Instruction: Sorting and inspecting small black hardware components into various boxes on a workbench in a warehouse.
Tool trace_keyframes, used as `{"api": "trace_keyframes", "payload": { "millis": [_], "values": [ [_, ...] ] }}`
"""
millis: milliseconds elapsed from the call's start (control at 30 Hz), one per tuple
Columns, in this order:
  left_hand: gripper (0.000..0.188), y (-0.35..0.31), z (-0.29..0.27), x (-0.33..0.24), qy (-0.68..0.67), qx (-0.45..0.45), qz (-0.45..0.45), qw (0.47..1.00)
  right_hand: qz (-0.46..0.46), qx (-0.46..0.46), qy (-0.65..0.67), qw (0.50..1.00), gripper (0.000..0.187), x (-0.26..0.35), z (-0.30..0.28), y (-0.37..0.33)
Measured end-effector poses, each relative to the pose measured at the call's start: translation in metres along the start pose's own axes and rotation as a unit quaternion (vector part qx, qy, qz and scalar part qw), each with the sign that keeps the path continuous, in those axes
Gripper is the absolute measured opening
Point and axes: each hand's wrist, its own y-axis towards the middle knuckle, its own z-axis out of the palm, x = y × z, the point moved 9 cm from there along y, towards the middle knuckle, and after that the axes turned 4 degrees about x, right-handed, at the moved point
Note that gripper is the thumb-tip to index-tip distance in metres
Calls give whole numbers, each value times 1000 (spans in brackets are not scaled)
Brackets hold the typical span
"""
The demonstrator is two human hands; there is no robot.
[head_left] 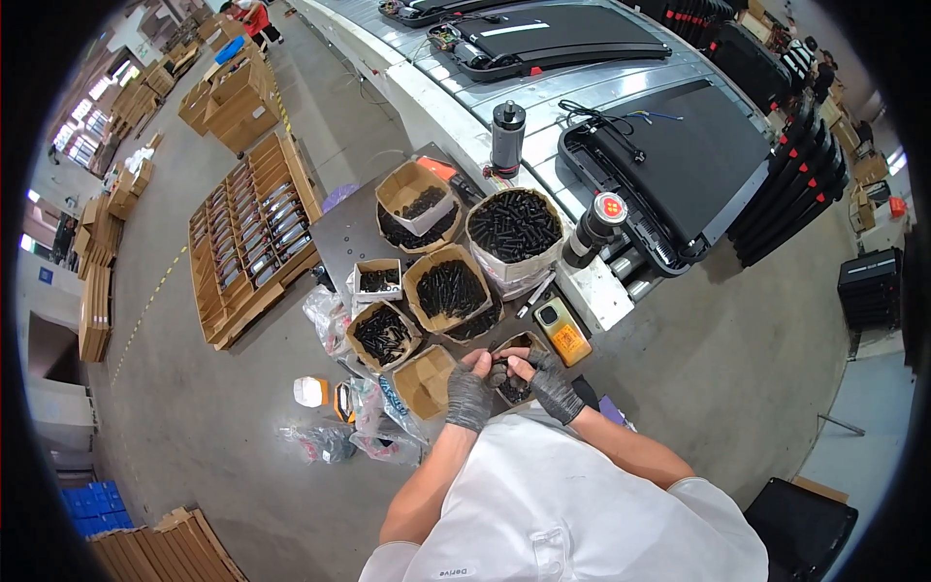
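Note:
My left hand (471,390) and my right hand (546,380), both in grey fingerless gloves, meet close in front of my body. Their fingers are pinched together over a small open box (515,390) with small dark parts in it. Whatever sits between the fingertips is too small and dark to make out. Just left of my left hand stands a cardboard box (423,381) with its brown bottom showing. Beyond the hands, a larger box holds black screws (451,289). A phone in an orange-yellow case (562,332) lies to the right of my right hand.
More boxes of black fasteners (514,225) crowd the table. Two cylindrical motors (507,141) (593,230) stand on the conveyor's edge beside black treadmill-like decks (669,160). At left, a partitioned carton (257,238) holds rows of parts. Plastic bags (373,417) hang at the table's left side.

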Motion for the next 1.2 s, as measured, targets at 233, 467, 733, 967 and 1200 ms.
{"api": "trace_keyframes", "payload": {
  "millis": [233, 467, 733, 967, 1200],
  "values": [
    [14, -7, 1, 2, -62, -6, -67, 996, 92, 74, 297, 948, 44, -23, -5, -1],
    [15, -17, 9, -6, 26, 28, -100, 994, 129, 96, 355, 921, 45, -32, -15, -4],
    [20, -18, 13, -6, 116, 50, -92, 988, 94, 133, 231, 959, 44, -18, -14, -7],
    [23, -17, 14, -9, 171, 53, -74, 981, 34, 103, 117, 987, 38, -13, -25, -2],
    [24, -18, 15, -8, 192, 73, -76, 976, 100, 117, 140, 978, 34, -8, -16, -9]
  ]
}}
